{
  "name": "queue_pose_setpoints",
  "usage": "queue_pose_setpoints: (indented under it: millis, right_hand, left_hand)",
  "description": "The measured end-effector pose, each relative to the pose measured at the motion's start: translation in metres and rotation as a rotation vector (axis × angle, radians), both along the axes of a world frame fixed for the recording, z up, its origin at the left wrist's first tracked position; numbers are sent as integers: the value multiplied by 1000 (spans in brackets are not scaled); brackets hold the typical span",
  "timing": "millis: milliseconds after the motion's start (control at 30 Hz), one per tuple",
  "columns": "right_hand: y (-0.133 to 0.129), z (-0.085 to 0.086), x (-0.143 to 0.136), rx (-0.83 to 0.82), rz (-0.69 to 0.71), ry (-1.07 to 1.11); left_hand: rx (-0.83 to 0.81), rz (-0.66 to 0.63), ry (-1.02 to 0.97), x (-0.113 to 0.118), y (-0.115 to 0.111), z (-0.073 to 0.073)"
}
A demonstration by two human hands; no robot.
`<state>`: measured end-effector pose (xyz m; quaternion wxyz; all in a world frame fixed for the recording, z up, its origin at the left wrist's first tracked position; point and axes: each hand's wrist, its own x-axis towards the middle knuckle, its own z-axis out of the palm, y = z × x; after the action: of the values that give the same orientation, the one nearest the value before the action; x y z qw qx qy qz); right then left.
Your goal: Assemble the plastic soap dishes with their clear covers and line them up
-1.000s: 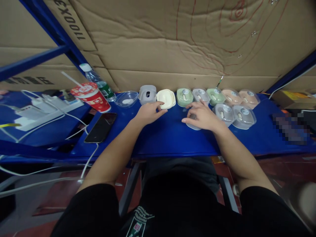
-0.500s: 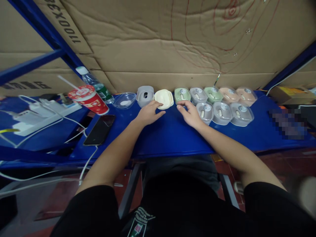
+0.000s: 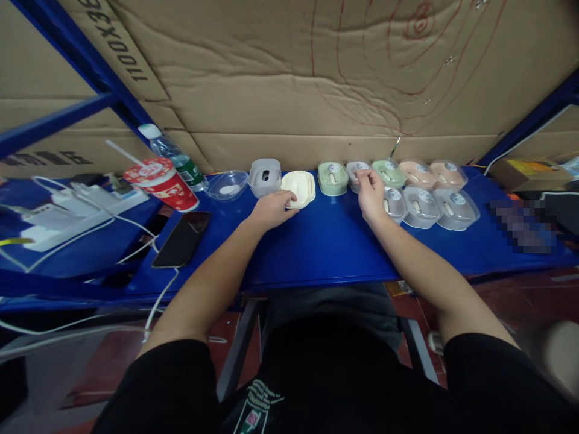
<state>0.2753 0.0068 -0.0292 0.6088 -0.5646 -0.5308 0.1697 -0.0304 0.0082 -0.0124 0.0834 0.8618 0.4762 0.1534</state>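
My left hand (image 3: 274, 211) rests its fingertips at the lower left edge of a cream container (image 3: 299, 187), thumb apart from the fingers. Left of that is a grey container (image 3: 265, 175) with a dark oval opening. My right hand (image 3: 371, 194) reaches over the containers on the right, its fingers bent together at a grey lidded container (image 3: 354, 170); whether they grip anything is hidden. A green lidded container (image 3: 333, 179) stands between my hands. Another green one (image 3: 391, 173) and a front row of grey ones (image 3: 420, 207) lie right of my right hand.
At the left are a clear bowl (image 3: 228, 184), a red cup (image 3: 165, 185) with a straw, a plastic bottle (image 3: 181, 163), a phone (image 3: 181, 239) and a white power strip (image 3: 81, 217). Orange lidded containers (image 3: 417, 173) stand at the back right. Cardboard (image 3: 271, 78) backs the blue table (image 3: 316, 253).
My right hand has moved right and its fingers have closed in. The front row of grey containers has shifted right. My left hand stays at the cream container.
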Motion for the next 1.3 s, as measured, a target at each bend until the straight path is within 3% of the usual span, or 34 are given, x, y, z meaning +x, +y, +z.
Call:
queue_pose_setpoints:
  millis: [200,400,500,567,700,833,967,1067,1167,1300]
  right_hand:
    - [8,-1,14,18,-43,-59]
    - [-1,4,13,62,-63,-202]
    - [-12,8,6,92,17,-307]
    - [-19,9,1,75,115,-378]
    - [-29,11,-9,25,305,-500]
    - [-36,14,-12,50,387,-563]
    - [-39,17,-10,-54,448,-563]
    - [-39,16,-8,-110,507,-633]
    - [-37,12,-10,-62,516,-724]
    - [-37,8,-13,-100,529,-807]
  left_hand:
    - [117,32,-6,4,-7,7]
    - [122,24,-322,8,-10,11]
    - [96,-28,-465,10,-15,11]
    - [10,-79,-546,13,-19,12]
    - [-319,-221,-724,20,-31,17]
    - [-579,-396,-795,22,-39,26]
    - [-721,-399,-778,14,-37,31]
    - [-754,-356,-712,4,-24,27]
    - [-697,-286,-525,-5,-8,17]
    - [-155,106,-486,-14,7,12]
